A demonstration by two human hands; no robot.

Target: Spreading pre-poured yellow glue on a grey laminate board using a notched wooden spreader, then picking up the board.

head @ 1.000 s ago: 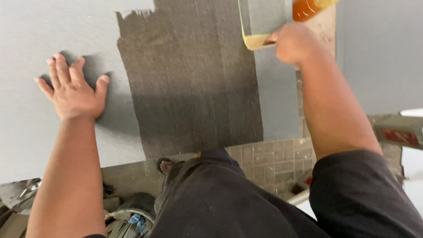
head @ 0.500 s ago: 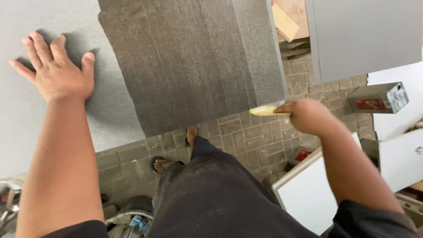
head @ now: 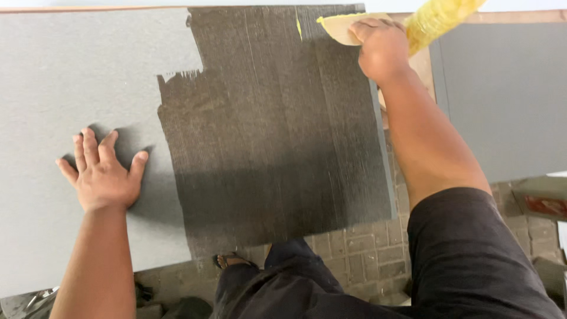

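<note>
Grey board (head: 71, 77) (spreader (head: 339, 26) half-hidden)

Two hands were in play: the left hand (head: 105, 177) flat on the one big grey panel (head: 71, 88), the right hand (head: 383, 48) at its far edge with one yellowish spreader (head: 341, 28). One second grey panel (head: 502, 94) lay right of it. One sandalled foot (head: 231, 260) showed below.

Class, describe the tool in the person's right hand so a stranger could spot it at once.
Find the large grey board, half coated dark. At its far edge, the right hand grips a flat, pale yellow spreader. It is the only yellowish blade touching the dark coating.
</note>
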